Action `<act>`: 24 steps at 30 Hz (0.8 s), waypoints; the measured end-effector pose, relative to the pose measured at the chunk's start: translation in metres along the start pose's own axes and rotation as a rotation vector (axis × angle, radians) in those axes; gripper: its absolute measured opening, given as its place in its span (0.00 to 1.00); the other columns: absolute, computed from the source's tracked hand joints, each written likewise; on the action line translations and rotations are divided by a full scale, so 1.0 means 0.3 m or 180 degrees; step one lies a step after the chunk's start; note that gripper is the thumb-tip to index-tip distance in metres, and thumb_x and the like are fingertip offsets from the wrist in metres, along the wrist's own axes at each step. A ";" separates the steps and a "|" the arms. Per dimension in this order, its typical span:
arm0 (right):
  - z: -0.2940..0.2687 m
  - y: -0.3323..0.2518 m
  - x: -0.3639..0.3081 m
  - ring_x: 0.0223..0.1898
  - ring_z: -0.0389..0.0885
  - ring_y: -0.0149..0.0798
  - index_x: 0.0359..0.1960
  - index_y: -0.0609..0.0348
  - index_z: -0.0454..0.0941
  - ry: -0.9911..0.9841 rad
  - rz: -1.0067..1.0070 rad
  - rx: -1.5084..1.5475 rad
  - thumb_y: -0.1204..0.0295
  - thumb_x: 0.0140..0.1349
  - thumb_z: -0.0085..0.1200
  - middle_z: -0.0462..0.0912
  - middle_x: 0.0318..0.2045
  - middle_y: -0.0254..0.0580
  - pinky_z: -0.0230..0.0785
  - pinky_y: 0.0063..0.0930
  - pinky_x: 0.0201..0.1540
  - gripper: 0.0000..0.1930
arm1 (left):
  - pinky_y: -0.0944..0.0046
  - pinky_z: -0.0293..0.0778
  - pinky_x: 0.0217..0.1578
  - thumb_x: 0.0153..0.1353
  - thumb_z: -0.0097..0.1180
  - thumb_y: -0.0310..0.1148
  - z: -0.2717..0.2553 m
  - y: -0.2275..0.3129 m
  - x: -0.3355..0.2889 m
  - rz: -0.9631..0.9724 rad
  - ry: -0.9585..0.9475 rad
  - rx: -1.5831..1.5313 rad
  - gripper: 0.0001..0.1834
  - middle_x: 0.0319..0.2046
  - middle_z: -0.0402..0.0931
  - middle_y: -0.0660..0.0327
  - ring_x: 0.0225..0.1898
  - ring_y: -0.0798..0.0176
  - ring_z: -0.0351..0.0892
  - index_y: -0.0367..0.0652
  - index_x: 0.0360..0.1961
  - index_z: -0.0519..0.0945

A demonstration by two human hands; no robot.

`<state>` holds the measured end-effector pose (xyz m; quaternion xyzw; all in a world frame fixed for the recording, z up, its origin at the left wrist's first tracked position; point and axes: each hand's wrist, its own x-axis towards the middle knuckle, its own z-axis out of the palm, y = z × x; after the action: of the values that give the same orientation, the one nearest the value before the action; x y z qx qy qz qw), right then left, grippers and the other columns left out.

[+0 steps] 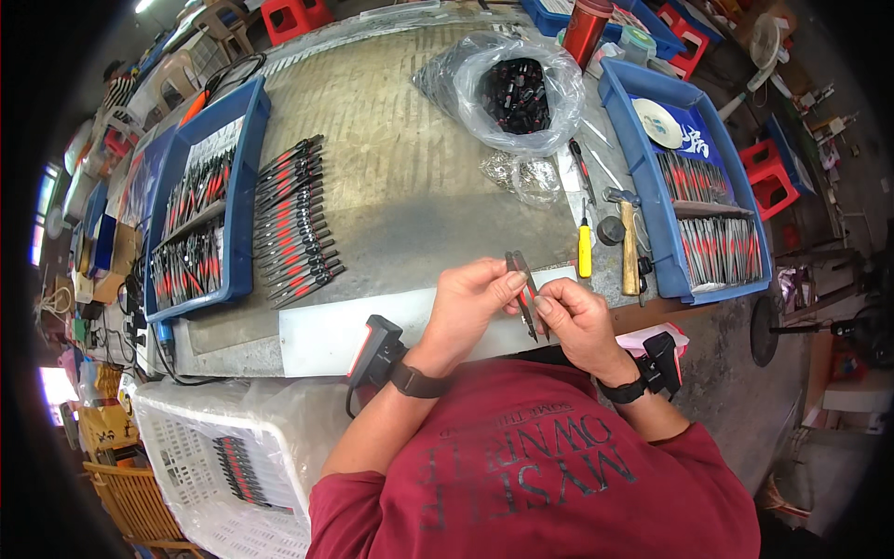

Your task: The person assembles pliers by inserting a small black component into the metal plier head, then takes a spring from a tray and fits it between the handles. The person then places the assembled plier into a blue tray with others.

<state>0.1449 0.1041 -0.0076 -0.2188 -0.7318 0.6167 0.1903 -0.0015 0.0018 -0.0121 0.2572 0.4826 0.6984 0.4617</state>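
In front of my chest, both hands pinch slim black-and-red pen-like tools that stand close together, tips pointing down. My left hand grips near their upper ends with thumb and forefinger. My right hand pinches them lower down from the right. Whether they are two separate pieces or one with two legs, I cannot tell. A slanting row of similar black-and-red tools lies on the worktable to the left. A clear plastic bag at the back holds many small black parts.
Blue trays of similar tools stand at the left and right. Beside the right tray lie a hammer, a yellow-handled screwdriver and a small bag of metal bits. A white basket sits below the table's left front edge.
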 end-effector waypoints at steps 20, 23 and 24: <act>0.005 0.013 0.023 0.23 0.74 0.25 0.33 0.65 0.73 -0.0195 -0.0344 -0.0650 0.73 0.66 0.49 0.76 0.22 0.35 0.68 0.21 0.26 0.07 | 0.73 0.69 0.27 0.60 0.59 0.29 0.008 -0.003 0.005 -0.0184 0.0169 0.0258 0.06 0.24 0.76 0.65 0.26 0.73 0.72 0.37 0.31 0.82; 0.005 0.016 0.026 0.23 0.74 0.25 0.33 0.64 0.73 -0.0228 -0.0283 -0.0655 0.73 0.66 0.49 0.76 0.22 0.34 0.68 0.21 0.26 0.07 | 0.73 0.70 0.26 0.60 0.59 0.30 0.003 -0.008 0.009 -0.0311 0.0182 0.0242 0.07 0.25 0.77 0.64 0.25 0.73 0.72 0.36 0.32 0.82; 0.004 0.017 0.027 0.22 0.74 0.24 0.32 0.64 0.73 -0.0227 -0.0183 -0.0718 0.72 0.66 0.49 0.76 0.22 0.34 0.68 0.21 0.25 0.07 | 0.73 0.70 0.26 0.60 0.59 0.30 0.002 -0.008 0.010 -0.0351 0.0195 0.0248 0.07 0.25 0.78 0.64 0.25 0.73 0.72 0.36 0.32 0.82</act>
<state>0.1379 0.1084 -0.0127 -0.1957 -0.8088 0.5322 0.1560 -0.0015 0.0050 -0.0145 0.2265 0.5368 0.6601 0.4741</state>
